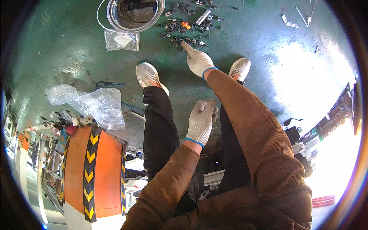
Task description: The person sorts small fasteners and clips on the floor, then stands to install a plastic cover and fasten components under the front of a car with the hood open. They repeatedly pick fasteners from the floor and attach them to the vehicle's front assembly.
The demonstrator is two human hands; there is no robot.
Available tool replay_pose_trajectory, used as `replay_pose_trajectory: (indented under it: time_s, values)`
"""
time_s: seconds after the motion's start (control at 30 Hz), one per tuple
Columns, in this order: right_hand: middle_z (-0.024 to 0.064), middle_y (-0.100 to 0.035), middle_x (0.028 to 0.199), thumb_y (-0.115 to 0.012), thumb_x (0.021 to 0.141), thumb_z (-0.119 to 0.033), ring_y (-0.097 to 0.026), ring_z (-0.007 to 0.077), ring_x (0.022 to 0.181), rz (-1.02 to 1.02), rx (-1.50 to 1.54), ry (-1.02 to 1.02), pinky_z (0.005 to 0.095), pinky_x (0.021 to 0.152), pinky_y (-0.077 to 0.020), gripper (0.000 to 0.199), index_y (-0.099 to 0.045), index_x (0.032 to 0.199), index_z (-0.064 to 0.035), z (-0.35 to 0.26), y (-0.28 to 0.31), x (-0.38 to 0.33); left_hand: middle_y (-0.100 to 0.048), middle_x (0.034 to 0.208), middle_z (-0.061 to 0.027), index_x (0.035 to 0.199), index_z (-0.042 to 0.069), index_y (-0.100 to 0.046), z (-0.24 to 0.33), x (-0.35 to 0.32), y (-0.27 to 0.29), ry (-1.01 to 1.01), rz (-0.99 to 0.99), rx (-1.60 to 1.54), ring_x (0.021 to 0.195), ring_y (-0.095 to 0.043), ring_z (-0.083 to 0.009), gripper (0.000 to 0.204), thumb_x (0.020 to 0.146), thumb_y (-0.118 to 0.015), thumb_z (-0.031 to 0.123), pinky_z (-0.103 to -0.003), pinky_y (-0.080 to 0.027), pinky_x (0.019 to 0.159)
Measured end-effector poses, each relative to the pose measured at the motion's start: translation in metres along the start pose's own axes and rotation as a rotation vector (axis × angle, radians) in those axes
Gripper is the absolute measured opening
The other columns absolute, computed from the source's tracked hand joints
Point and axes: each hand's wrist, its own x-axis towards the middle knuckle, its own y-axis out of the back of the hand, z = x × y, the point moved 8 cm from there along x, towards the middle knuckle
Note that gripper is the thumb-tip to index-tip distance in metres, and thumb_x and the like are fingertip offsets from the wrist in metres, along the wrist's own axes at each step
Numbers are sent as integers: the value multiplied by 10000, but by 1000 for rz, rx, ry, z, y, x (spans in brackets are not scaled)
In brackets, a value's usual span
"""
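A loose pile of small dark bolts, screws and clips (188, 27) lies on the green floor in front of my feet. My right hand (199, 61), in a white knit glove with a blue cuff, reaches to the near edge of the pile. One finger is stretched out over the dark pieces there; the other fingers are partly hidden. Closer to my body, my left hand (201, 122) wears a matching glove, its fingers curled in and thumb pressed against them. What it holds, if anything, cannot be made out. An orange clip (186, 25) and a silver metal tube (203, 17) lie among the pieces.
A metal bucket (111, 17) with a wire handle stands left of the pile, a small clear bag (122, 41) beside it. Clear plastic sheeting (92, 103) lies at left, near an orange panel (109, 168) with black-and-yellow chevrons. Foil-like scraps (290, 23) lie far right.
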Motion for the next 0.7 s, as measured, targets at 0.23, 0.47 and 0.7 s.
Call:
replay_pose_trajectory:
  time_s: [0.23,0.47,0.7]
  values:
    - [270,-780,1197,-488,1093,-63,-783,443,1067,-183,-98,-48,548,935,-595,766,-314,1811,-263,-19,-14,7,-758,986,-50,1203,35,-723,0,1,-2,-16,-7,0,835,-709,-137,344,1140,-732,373,-315,-565,783]
    - [280,-791,1234,-536,1055,-52,-789,454,1109,-218,-87,-58,556,958,-608,813,-300,1816,-211,9,-16,-20,-757,981,-51,1245,31,-702,-2,2,-5,11,-26,-21,824,-707,-137,359,1143,-729,374,-309,-566,779]
    - [266,-750,1407,-523,1051,-59,-747,440,1267,-122,-72,-106,552,1068,-584,826,-274,1825,-205,29,5,-20,-763,995,-59,1251,28,-700,0,0,-4,-8,-25,5,829,-717,-144,374,1135,-741,382,-314,-575,780]
